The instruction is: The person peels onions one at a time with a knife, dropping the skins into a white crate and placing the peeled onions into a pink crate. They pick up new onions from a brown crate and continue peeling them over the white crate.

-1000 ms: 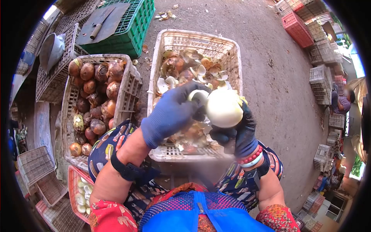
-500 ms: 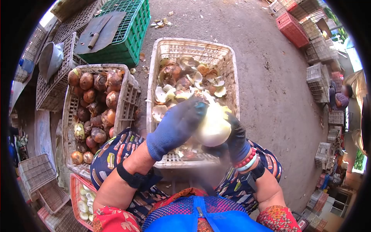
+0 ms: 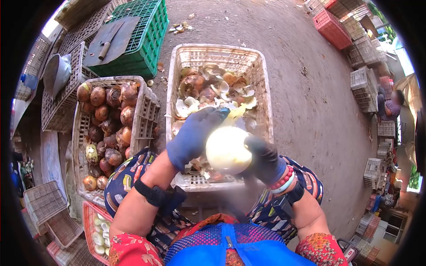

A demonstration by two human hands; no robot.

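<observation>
From the head view, the only feed on my screen, I look down past the wearer's chest at a smooth white, rounded onion (image 3: pixel 227 153) just below the middle of the picture, and I take it as the hub of my clock. It is held up over the near part of a dirty off-white plastic crate (image 3: pixel 217 52) that runs toward twelve o'clock, with brown and pale onion skins (image 3: pixel 208 88) heaped inside.

At three o'clock the right hand (image 3: pixel 268 162), in a dark blue glove, has its fingers closed against the onion's side — a firm hold, as far as I can see. At ten o'clock the left hand (image 3: pixel 195 137), in a blue glove, lies against the onion with its fingers bent over the top; a yellowish strip (image 3: pixel 236 114) sits right by those fingertips, though I can't tell whether they pinch it or how tightly they are closed.

Toward half past nine I see another off-white crate (image 3: pixel 150 113), filled with brown-skinned onions (image 3: pixel 113 117). At eight, a pinkish-red plastic crate (image 3: pixel 85 224) holds white onions (image 3: pixel 98 237). Between ten and eleven — well apart from the hands — a wooden-handled knife (image 3: pixel 104 50) lies on a grey sheet (image 3: pixel 128 31) atop a green plastic crate (image 3: pixel 151 44). (Red beads (image 3: pixel 282 177) circle the right wrist.)
</observation>
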